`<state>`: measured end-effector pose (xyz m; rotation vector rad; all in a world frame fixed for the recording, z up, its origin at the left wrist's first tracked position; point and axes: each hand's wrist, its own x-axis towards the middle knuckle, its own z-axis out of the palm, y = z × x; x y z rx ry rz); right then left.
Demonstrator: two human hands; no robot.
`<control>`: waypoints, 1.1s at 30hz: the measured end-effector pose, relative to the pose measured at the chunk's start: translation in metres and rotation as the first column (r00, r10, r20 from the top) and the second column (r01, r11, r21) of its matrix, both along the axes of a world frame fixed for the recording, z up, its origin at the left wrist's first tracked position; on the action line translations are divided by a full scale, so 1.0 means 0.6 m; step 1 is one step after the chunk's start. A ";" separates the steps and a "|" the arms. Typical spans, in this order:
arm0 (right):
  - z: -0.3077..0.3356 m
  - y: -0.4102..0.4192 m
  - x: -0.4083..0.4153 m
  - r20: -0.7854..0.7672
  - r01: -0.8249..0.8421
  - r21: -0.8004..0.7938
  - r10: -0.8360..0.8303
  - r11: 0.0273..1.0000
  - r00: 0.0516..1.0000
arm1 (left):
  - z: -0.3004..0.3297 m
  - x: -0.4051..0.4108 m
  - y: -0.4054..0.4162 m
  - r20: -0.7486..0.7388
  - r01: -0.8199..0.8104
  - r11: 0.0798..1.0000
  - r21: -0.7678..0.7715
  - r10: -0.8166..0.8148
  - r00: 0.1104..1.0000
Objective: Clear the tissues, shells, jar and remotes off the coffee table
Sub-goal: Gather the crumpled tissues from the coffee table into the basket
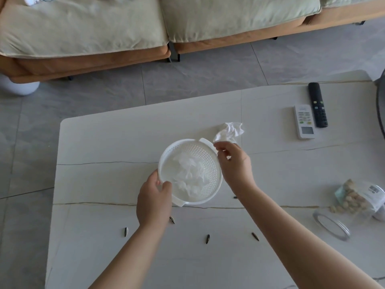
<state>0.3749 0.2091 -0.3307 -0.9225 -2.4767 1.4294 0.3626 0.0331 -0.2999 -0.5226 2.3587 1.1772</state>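
A white perforated basket (208, 155) stands mid-table with crumpled tissues (190, 170) inside. My left hand (154, 202) grips its near-left rim. My right hand (233, 161) pinches a crumpled white tissue (230, 131) at the basket's far-right handle, the tissue hanging just outside the rim. Several dark seed shells (208, 239) lie scattered along the near side of the white table (100, 147). A clear jar of nuts (358, 200) lies on its side at the right edge, its lid ring (332, 226) beside it. A white remote (304, 124) and a black remote (317, 104) lie at the far right.
Beyond the table, across a strip of grey tiled floor (187, 80), stands a sofa (104, 28) with pale green cushions on a tan frame. A white round object (18, 85) sits on the floor at its left end. A dark curved object (380, 105) cuts the right edge.
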 end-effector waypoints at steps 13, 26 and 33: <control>-0.098 0.092 -0.064 0.525 -0.271 0.199 0.131 0.942 0.841 | -0.016 -0.047 -0.009 -0.045 0.006 1.000 0.023 -0.005 0.999; -0.162 0.066 -0.002 0.552 -0.329 0.315 0.110 0.890 0.826 | -0.031 -0.046 -0.012 -0.052 0.027 1.000 0.012 -0.026 0.998; -0.065 0.051 0.068 0.337 0.229 0.071 -0.240 0.971 0.910 | -0.012 -0.030 -0.005 -0.022 0.037 0.999 -0.026 -0.037 0.999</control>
